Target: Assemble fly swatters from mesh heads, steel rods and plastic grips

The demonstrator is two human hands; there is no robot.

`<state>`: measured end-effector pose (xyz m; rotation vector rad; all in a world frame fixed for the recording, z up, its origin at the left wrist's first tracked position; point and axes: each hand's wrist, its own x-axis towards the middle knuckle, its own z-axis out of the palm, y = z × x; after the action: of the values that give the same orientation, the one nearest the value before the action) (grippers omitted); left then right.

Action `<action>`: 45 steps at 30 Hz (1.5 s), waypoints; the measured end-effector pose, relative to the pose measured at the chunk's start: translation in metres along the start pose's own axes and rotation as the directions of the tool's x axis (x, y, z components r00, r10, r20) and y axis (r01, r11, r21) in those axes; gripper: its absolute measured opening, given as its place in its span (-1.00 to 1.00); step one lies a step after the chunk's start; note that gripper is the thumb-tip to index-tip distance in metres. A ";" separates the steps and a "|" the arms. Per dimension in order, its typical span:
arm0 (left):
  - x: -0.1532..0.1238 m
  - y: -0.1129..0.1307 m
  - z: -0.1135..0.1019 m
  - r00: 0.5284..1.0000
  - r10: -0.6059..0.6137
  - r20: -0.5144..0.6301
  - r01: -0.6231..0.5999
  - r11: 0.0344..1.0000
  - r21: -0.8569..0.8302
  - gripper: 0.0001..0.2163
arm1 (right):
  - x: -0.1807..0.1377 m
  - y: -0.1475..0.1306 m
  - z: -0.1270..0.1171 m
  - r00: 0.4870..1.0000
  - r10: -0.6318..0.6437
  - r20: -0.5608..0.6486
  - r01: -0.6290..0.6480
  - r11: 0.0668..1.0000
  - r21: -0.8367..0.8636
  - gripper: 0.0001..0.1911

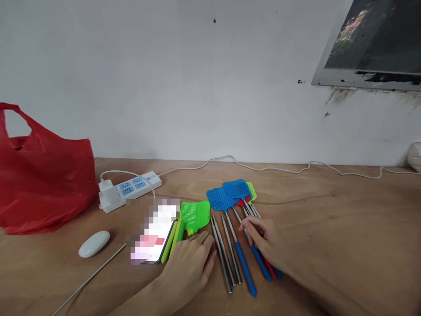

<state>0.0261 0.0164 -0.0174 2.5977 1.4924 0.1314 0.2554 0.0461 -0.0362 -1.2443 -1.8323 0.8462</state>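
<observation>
Several small fly swatters lie on the wooden table [345, 228]. A green swatter head [194, 216] rests left of center, its green handles [173, 242] beside a phone [158, 239]. Blue swatters [220, 199] and a second green one [251, 189] fan out to the right, with metal rods [224, 256] and blue handles [245, 267]. My left hand [190, 263] lies flat on the table, fingers stretched toward the green swatter. My right hand [266, 241] rests over the blue and red handles, its fingers curled and pinching a metal rod.
A red plastic bag [42, 184] stands at the left edge. A white power strip [130, 189] with a cable [269, 169] lies near the wall. A white oval object [94, 243] and a thin rod [88, 278] lie at the front left.
</observation>
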 end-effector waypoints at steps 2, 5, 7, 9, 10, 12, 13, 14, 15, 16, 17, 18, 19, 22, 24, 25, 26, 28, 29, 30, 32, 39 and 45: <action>-0.001 -0.002 0.003 0.997 0.064 -0.035 -0.066 0.997 -0.045 -0.83 | -0.001 -0.001 -0.001 0.999 -0.046 -0.008 0.044 0.991 -0.125 -0.61; -0.001 -0.003 0.009 0.988 0.140 -0.071 -0.146 0.985 -0.088 -0.80 | -0.002 0.001 -0.001 0.988 -0.157 -0.014 0.144 0.934 -0.328 -0.66; 0.000 -0.004 0.013 0.981 0.172 -0.091 -0.181 0.978 -0.103 -0.76 | -0.002 0.004 0.000 0.974 -0.225 0.004 0.207 0.888 -0.411 -0.70; 0.001 -0.005 0.017 0.975 0.190 -0.117 -0.204 0.972 -0.114 -0.72 | -0.002 0.006 0.002 0.962 -0.271 0.034 0.258 0.859 -0.442 -0.74; 0.001 -0.006 0.018 0.972 0.196 -0.131 -0.212 0.970 -0.119 -0.70 | -0.001 0.007 0.003 0.957 -0.285 0.048 0.275 0.851 -0.448 -0.76; 0.001 -0.007 0.021 0.966 0.207 -0.152 -0.227 0.966 -0.125 -0.67 | -0.001 0.007 0.003 0.950 -0.302 0.080 0.304 0.837 -0.455 -0.78; 0.001 -0.008 0.023 0.964 0.213 -0.157 -0.234 0.964 -0.125 -0.65 | -0.001 0.007 0.003 0.948 -0.303 0.101 0.315 0.831 -0.458 -0.79; 0.001 -0.009 0.024 0.962 0.220 -0.159 -0.241 0.963 -0.122 -0.64 | -0.001 0.007 0.003 0.945 -0.303 0.120 0.323 0.826 -0.462 -0.80; 0.001 -0.010 0.025 0.961 0.227 -0.159 -0.246 0.962 -0.117 -0.62 | -0.001 0.006 0.003 0.943 -0.303 0.137 0.331 0.822 -0.463 -0.81; 0.000 -0.010 0.026 0.960 0.232 -0.158 -0.251 0.962 -0.111 -0.60 | -0.001 0.006 0.002 0.941 -0.303 0.151 0.338 0.819 -0.464 -0.82; 0.000 -0.011 0.027 0.959 0.237 -0.156 -0.255 0.961 -0.104 -0.58 | -0.001 0.006 0.002 0.939 -0.306 0.160 0.345 0.816 -0.465 -0.83; -0.001 -0.012 0.028 0.958 0.241 -0.156 -0.258 0.961 -0.098 -0.56 | -0.001 0.006 0.002 0.937 -0.311 0.162 0.350 0.812 -0.466 -0.84; -0.001 -0.012 0.029 0.957 0.244 -0.158 -0.261 0.961 -0.092 -0.55 | -0.002 0.007 0.002 0.934 -0.319 0.161 0.356 0.809 -0.467 -0.85; -0.002 -0.014 0.032 0.951 0.256 -0.172 -0.274 0.958 -0.089 -0.52 | -0.004 0.009 0.002 0.929 -0.348 0.127 0.367 0.818 -0.444 -0.83; -0.002 -0.015 0.034 0.945 0.268 -0.190 -0.291 0.951 -0.103 -0.50 | -0.005 0.010 0.003 0.923 -0.368 0.109 0.379 0.829 -0.411 -0.83; -0.002 -0.016 0.035 0.941 0.274 -0.201 -0.300 0.947 -0.114 -0.48 | -0.006 0.010 0.003 0.922 -0.372 0.109 0.384 0.834 -0.396 -0.83; -0.001 -0.016 0.036 0.937 0.278 -0.212 -0.308 0.943 -0.125 -0.46 | -0.006 0.011 0.003 0.921 -0.372 0.116 0.387 0.839 -0.382 -0.84; -0.001 -0.016 0.037 0.934 0.283 -0.218 -0.317 0.938 -0.140 -0.44 | -0.007 0.011 0.003 0.924 -0.359 0.130 0.382 0.851 -0.360 -0.86; 0.000 -0.017 0.037 0.935 0.283 -0.212 -0.316 0.938 -0.144 -0.44 | -0.007 0.011 0.003 0.927 -0.351 0.132 0.375 0.859 -0.349 -0.86; 0.000 -0.017 0.037 0.938 0.281 -0.203 -0.313 0.938 -0.146 -0.45 | -0.007 0.011 0.003 0.929 -0.345 0.133 0.370 0.864 -0.341 -0.86; 0.000 -0.017 0.036 0.943 0.279 -0.181 -0.307 0.940 -0.149 -0.46 | -0.007 0.011 0.002 0.928 -0.346 0.139 0.372 0.866 -0.333 -0.85; 0.000 -0.018 0.031 0.947 0.265 -0.180 -0.294 0.943 -0.158 -0.49 | -0.002 0.011 -0.004 0.923 -0.381 0.058 0.372 0.841 -0.393 -0.81; -0.002 -0.020 0.029 0.948 0.260 -0.181 -0.289 0.945 -0.154 -0.55 | -0.002 0.010 -0.004 0.931 -0.362 0.057 0.349 0.829 -0.436 -0.88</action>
<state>0.0126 0.0220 -0.0491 2.6829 1.0893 0.4905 0.2639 0.0481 -0.0427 -1.1067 -2.2179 0.2053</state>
